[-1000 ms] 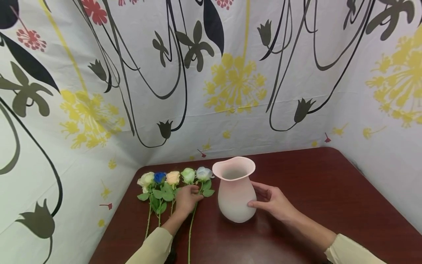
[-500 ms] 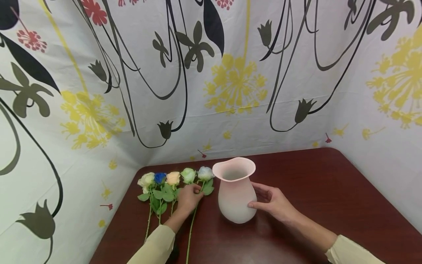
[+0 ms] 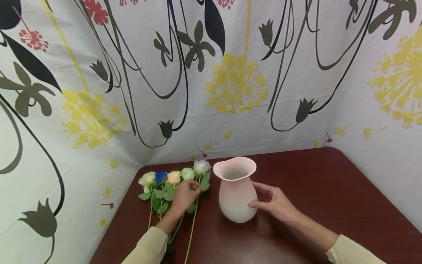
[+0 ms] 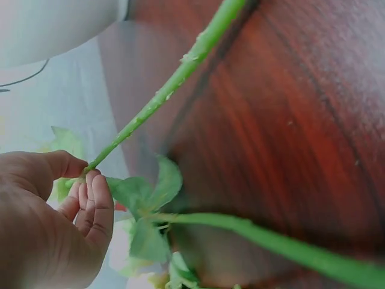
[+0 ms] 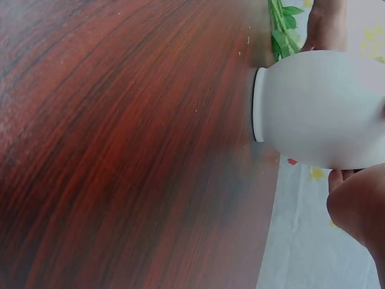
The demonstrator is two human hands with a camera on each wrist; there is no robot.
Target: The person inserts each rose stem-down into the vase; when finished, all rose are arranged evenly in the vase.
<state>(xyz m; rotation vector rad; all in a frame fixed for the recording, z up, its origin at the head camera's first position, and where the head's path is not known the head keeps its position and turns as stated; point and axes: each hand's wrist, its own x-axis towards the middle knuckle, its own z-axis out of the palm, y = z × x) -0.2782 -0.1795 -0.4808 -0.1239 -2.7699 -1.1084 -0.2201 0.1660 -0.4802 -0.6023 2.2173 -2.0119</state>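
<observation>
My left hand (image 3: 184,197) pinches the green stem (image 4: 162,95) of a pale bluish-white rose (image 3: 202,167) between thumb and fingers, just below its leaves. The bloom is lifted a little and leans towards the back of the table. To the right stands a pink-and-white vase (image 3: 236,200) with a wavy flared mouth, upright on the table. My right hand (image 3: 276,203) holds its right side, thumb in front and fingers behind, partly hidden by the vase. In the right wrist view, the vase's base sits on the tabletop.
Left of my left hand lie a cream rose (image 3: 147,179), a blue rose (image 3: 160,177), a peach rose (image 3: 173,177) and a pale green rose (image 3: 187,174), side by side. The dark red wooden table (image 3: 316,183) meets a flower-patterned cloth (image 3: 230,36) behind.
My left hand has shifted slightly left and up, and the pale bluish-white rose's bloom has risen towards the back. The right hand and vase have stayed put.
</observation>
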